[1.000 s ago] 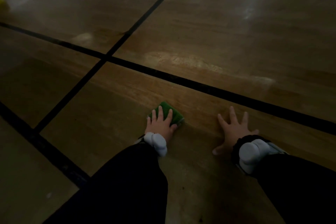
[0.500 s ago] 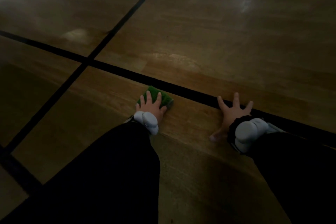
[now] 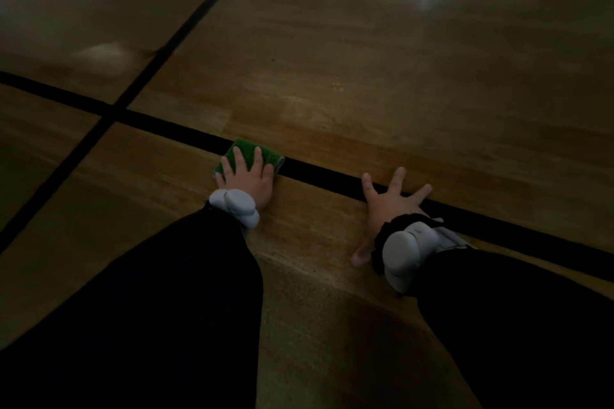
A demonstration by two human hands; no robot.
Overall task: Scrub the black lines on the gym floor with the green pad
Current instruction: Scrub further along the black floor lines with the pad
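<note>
The green pad (image 3: 244, 151) lies on the wide black line (image 3: 325, 174) that runs from the left edge down to the right across the wooden gym floor. My left hand (image 3: 246, 176) presses flat on the pad with straight fingers, hiding its near half. My right hand (image 3: 390, 206) is spread flat on the floor to the right, its fingertips reaching onto the same black line. Both wrists carry grey bands over black sleeves.
A thinner black line (image 3: 186, 30) runs diagonally from the top centre to the lower left and crosses the wide line at a junction (image 3: 111, 111) left of the pad. The floor is dim, with pale reflections at the upper left and upper right.
My left hand has pushed the pad forward from the bare wood onto the wide black line. My right hand has moved forward too, its fingers now on the line.
</note>
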